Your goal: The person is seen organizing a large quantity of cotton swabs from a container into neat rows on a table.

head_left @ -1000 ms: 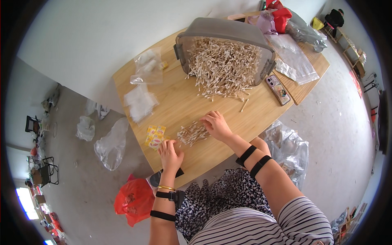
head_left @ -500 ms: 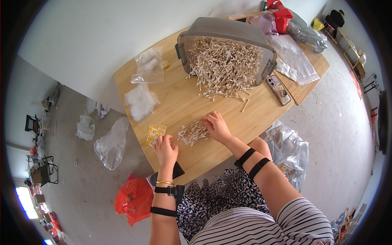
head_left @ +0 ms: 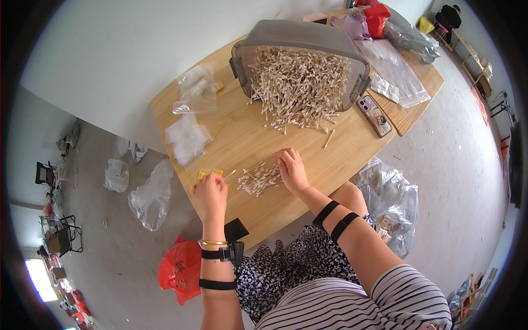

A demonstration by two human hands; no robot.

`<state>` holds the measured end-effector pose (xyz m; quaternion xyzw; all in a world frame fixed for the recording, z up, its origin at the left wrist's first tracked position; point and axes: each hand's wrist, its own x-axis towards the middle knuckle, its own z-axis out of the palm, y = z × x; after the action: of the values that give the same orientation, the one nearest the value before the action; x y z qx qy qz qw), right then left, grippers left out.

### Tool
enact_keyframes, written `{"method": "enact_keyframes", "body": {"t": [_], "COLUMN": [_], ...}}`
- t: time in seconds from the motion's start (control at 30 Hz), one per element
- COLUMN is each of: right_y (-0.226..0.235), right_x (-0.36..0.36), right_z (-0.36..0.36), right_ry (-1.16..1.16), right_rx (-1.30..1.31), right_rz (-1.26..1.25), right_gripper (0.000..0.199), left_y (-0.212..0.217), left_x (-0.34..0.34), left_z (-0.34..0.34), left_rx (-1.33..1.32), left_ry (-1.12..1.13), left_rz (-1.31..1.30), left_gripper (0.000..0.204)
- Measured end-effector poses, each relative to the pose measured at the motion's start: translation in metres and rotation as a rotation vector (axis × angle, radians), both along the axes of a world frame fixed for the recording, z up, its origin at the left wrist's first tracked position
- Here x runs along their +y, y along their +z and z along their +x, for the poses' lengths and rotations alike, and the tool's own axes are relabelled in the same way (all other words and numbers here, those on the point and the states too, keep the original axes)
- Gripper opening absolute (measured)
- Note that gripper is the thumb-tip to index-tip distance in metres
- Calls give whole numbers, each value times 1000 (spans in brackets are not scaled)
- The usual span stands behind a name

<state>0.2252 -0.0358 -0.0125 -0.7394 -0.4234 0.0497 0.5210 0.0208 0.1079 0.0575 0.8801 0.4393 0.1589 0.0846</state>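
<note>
A loose pile of cotton swabs (head_left: 258, 179) lies on the wooden table in front of me. At its right end is my right hand (head_left: 292, 169), fingers bent and closed; anything between the fingertips is too small to make out. My left hand (head_left: 210, 195) is closed over a group of small yellow-and-white cards (head_left: 203, 172), covering most of them. A single cotton swab (head_left: 230, 175) sticks out from its fingertips toward the pile. Beyond the pile, a grey translucent tub (head_left: 300, 34) lies on its side, with a large heap of cotton swabs (head_left: 302, 82) spilling out.
Clear plastic bags (head_left: 188, 137) lie at the table's left. One stray swab (head_left: 329, 138) and a phone (head_left: 375, 116) are near the tub. Plastic sheets and bags (head_left: 404, 82) cover the right end. A red bag (head_left: 180, 272) stands below the left edge; a person (head_left: 448, 21) sits far right.
My left hand has shifted left over the yellow cards, and a swab now shows at its fingertips. My right hand stays at the pile's right end. The view has tilted slightly.
</note>
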Motion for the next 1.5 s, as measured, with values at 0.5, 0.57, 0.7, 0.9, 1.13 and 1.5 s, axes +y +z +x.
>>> {"method": "enact_keyframes", "body": {"t": [0.5, 0.57, 0.7, 0.9, 1.13, 1.5], "right_y": [-10, -5, 10, 25, 27, 28], "right_x": [10, 22, 29, -23, -67, 22], "right_z": [-14, -28, -39, 66, 147, 127], "right_ry": [51, 91, 119, -153, -51, 100], "right_rx": [26, 2, 94, -320, -497, -638], "right_rz": [-18, 52, 87, -281, -477, -384], "right_gripper": [18, 16, 20, 41, 29, 18], "left_y": [-49, -54, -61, -54, -51, -69], "left_x": [-21, -36, -54, -38, -25, -45], "left_z": [41, 34, 28, 32, 48, 44], "left_rx": [-334, -250, -168, -148, -190, -223], "left_ry": [-359, -464, -412, -429, -384, -336], "left_rz": [-471, -304, -191, -106, -145, -82], "left_gripper": [45, 97, 113, 124, 118, 101]}}
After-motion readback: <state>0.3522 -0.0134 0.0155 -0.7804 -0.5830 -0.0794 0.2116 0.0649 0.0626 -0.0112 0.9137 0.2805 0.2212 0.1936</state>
